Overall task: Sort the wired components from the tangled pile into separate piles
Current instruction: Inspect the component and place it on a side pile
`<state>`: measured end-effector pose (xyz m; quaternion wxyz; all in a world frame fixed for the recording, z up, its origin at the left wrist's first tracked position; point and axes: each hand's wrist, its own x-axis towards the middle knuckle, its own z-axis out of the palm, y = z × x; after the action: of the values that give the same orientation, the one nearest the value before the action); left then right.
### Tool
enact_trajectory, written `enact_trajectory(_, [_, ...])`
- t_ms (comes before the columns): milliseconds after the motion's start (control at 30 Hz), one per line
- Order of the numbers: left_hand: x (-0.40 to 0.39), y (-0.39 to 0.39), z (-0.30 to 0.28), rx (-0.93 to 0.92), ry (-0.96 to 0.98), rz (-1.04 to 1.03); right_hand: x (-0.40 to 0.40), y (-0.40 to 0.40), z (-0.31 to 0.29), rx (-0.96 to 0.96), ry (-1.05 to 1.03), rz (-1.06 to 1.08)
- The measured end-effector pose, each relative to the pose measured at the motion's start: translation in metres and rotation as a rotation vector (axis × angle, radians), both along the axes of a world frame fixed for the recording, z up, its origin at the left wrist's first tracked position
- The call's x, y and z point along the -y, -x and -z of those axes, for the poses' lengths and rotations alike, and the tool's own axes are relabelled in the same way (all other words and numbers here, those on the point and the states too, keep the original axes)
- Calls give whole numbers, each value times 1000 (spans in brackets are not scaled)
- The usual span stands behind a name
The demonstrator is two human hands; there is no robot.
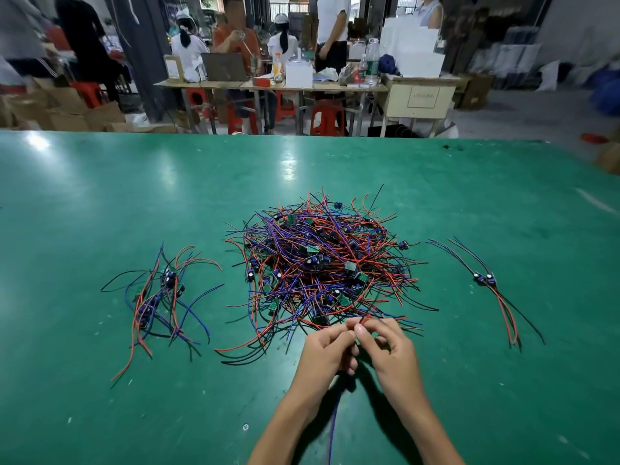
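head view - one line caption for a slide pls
Both hands pinch wires at the near edge of the tangled pile, with smaller sorted piles on the green table either side.

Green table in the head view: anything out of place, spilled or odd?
Nothing stands out. The tangled pile sits mid-table, a sorted pile left, a smaller one right. Both hands, left and right, pinch wires at the tangle's near edge.

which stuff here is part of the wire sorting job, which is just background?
Job:
- tangled pile
- left sorted pile
- right sorted pile
- wired component pinched by left hand and right hand
- green table

Background:
- far tables with bottles, boxes
- red stools
- cardboard boxes
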<state>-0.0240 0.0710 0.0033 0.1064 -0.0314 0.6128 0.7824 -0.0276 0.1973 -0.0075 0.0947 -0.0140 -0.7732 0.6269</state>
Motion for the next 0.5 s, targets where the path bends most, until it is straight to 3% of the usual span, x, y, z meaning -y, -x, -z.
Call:
enact_trajectory(200, [1,-6,2,-106,137,28,15,-6,3,2,-10,176])
enact_trajectory(500, [0,-11,4,-147,170,12,23,-11,-5,61,-24,149])
